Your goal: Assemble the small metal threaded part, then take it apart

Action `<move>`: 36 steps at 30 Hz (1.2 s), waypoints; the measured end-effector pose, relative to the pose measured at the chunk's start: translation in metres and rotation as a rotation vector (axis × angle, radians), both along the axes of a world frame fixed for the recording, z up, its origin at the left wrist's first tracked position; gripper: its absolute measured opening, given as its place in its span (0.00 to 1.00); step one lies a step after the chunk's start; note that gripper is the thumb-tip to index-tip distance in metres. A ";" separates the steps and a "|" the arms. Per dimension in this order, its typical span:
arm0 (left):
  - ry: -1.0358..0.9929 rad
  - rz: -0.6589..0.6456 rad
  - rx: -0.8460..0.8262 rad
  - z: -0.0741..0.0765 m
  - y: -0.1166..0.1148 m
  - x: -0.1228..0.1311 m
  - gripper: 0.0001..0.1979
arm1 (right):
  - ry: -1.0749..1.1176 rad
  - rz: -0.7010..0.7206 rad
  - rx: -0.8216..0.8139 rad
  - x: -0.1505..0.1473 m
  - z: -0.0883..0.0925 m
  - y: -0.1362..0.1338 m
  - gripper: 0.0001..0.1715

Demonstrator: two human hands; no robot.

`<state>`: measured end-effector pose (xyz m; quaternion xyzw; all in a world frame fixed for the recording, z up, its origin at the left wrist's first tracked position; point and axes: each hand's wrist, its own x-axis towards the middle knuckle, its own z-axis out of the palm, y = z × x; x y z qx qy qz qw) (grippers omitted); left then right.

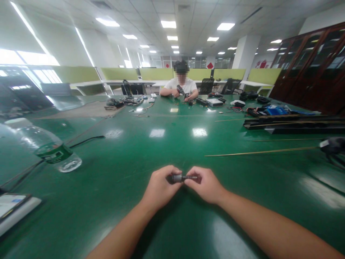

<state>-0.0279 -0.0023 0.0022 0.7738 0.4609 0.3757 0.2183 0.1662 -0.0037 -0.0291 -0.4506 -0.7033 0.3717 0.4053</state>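
in the head view, take the bottle (51, 145) as your landmark. your left hand (161, 184) is closed round a short grey cylinder (177, 178), thumb and fingers pinching it, to the right of the bottle and a little nearer you. your right hand (206, 184) has a narrow pinch, thumb and fingers about a thin dark rod (190, 177) that meets the cylinder's right end; whether it sits inside, you cannot tell. both forearms reach forward and inward over the green table (129, 151), hands facing, fingertips almost meeting, the rod lying roughly level. thin brass-coloured rods (261, 153) lie well to the bottle's right, and a person in a white shirt (169, 85) sits beyond it, across the table.
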 end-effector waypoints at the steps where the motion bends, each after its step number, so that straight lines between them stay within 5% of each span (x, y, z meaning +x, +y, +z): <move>1: 0.001 -0.001 0.000 0.000 0.000 0.000 0.04 | 0.000 0.002 -0.004 0.000 0.000 0.000 0.06; 36: -0.005 0.018 0.006 -0.004 0.005 -0.005 0.07 | 0.012 -0.049 -0.001 0.000 -0.001 0.001 0.07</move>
